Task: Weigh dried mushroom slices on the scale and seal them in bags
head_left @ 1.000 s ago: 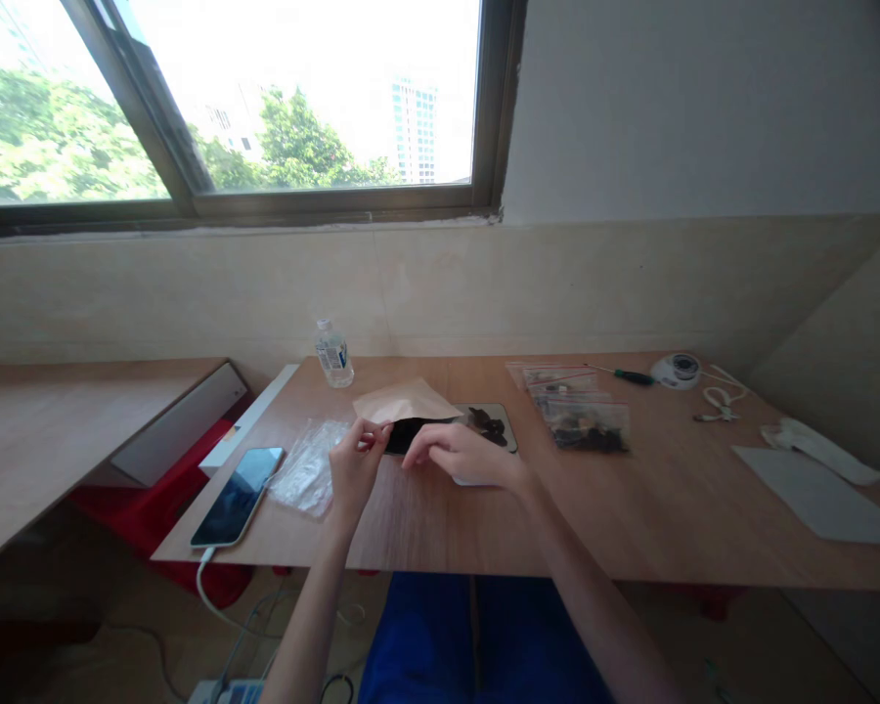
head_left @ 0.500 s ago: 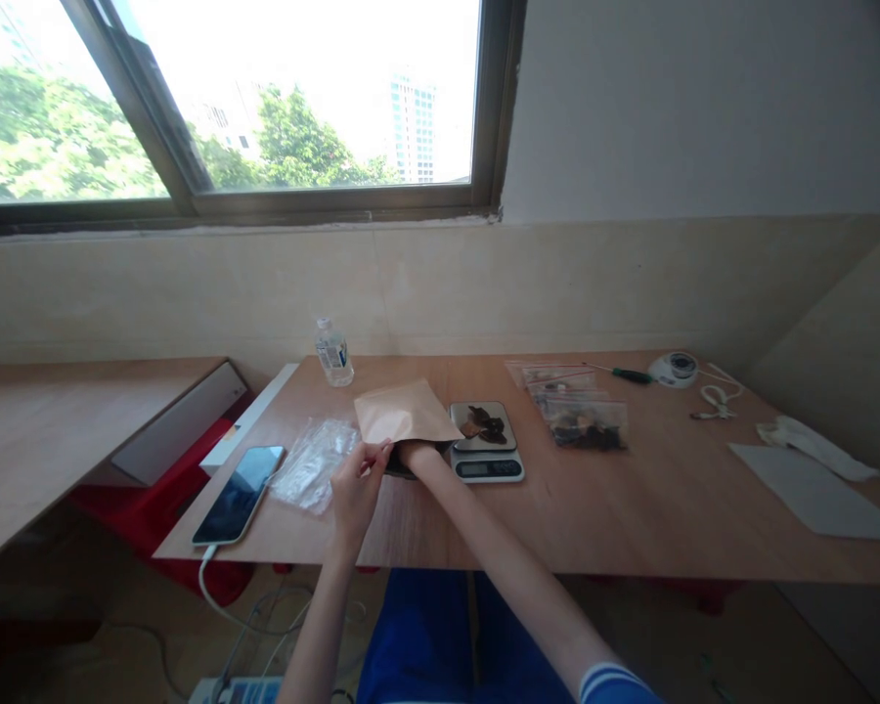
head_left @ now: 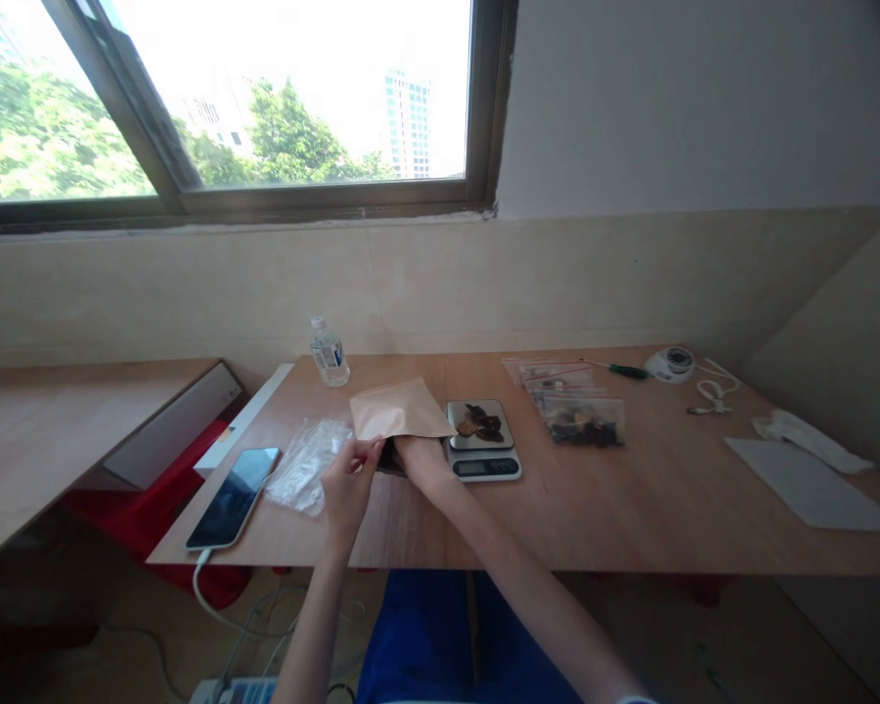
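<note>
My left hand (head_left: 352,476) pinches the near edge of a brown kraft paper bag (head_left: 400,409), holding its mouth apart. Inside that opening is my right hand (head_left: 421,462); its fingers are hidden by the paper, so what they do there does not show. Just right of the bag sits a small digital kitchen scale (head_left: 487,466). On its square plate lie several dark brown, dried curled pieces (head_left: 484,422). Crumpled clear plastic bags (head_left: 308,467) lie left of my left hand.
A phone (head_left: 233,499) on a charging cable lies at the table's left edge. Behind stands a water bottle (head_left: 330,354). To the right are zip bags of dried pieces (head_left: 585,420), a green screwdriver (head_left: 629,372), a white dome camera (head_left: 671,365) and a grey sheet (head_left: 799,479).
My right hand has drawn slightly back toward me, with more of its back showing outside the bag. My left hand keeps its pinch on the bag's edge. The view has shifted slightly.
</note>
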Action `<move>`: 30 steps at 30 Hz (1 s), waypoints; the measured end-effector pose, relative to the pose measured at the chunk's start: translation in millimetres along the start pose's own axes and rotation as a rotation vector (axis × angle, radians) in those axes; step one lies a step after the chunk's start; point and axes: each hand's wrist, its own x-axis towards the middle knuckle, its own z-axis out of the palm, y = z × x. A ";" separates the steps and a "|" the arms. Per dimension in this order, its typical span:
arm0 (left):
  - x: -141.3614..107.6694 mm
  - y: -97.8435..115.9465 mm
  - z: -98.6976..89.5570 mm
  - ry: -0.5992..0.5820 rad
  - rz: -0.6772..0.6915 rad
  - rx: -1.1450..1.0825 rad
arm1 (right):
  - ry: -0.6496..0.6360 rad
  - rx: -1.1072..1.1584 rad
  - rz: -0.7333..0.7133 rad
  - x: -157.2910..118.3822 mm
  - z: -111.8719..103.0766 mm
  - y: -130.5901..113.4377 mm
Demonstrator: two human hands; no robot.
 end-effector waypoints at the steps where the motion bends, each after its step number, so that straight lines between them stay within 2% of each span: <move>1: 0.2 0.1 -0.2 -0.004 -0.001 -0.006 | -0.023 0.005 0.013 -6.0 -2.3 0.8; 3: 0.7 0.4 -0.3 -0.009 -0.003 -0.010 | -0.083 0.019 0.024 -18.5 -8.7 2.6; 5: 1.4 0.6 -0.2 -0.005 -0.002 0.000 | -0.081 0.082 -0.010 -30.5 -16.0 4.6; 9: 4.5 1.2 0.1 0.018 -0.008 0.033 | 0.127 0.430 -0.179 -55.2 -29.4 11.1; 11: 6.8 2.0 -0.5 0.032 -0.012 0.042 | 0.254 0.644 -0.187 -68.6 -33.8 18.0; 15: 10.7 3.1 -3.8 0.063 -0.016 0.058 | 0.468 0.925 0.042 -89.8 -32.0 49.0; 18: 11.6 3.2 -6.3 0.067 -0.015 0.060 | 0.539 1.019 0.235 -92.9 -18.7 84.9; 20: 11.6 3.3 -7.0 0.061 -0.010 0.059 | 0.526 0.986 0.289 -88.8 -6.6 107.2; 23: 12.0 3.4 -7.2 0.051 -0.009 0.061 | 0.447 0.841 0.280 -78.7 9.1 129.3; 26: 13.0 3.1 -7.9 0.042 -0.015 0.070 | 0.390 0.679 0.254 -70.3 15.4 138.1; 30: 14.2 2.6 -9.5 0.043 -0.026 0.093 | 0.442 0.439 0.216 -67.0 12.0 144.9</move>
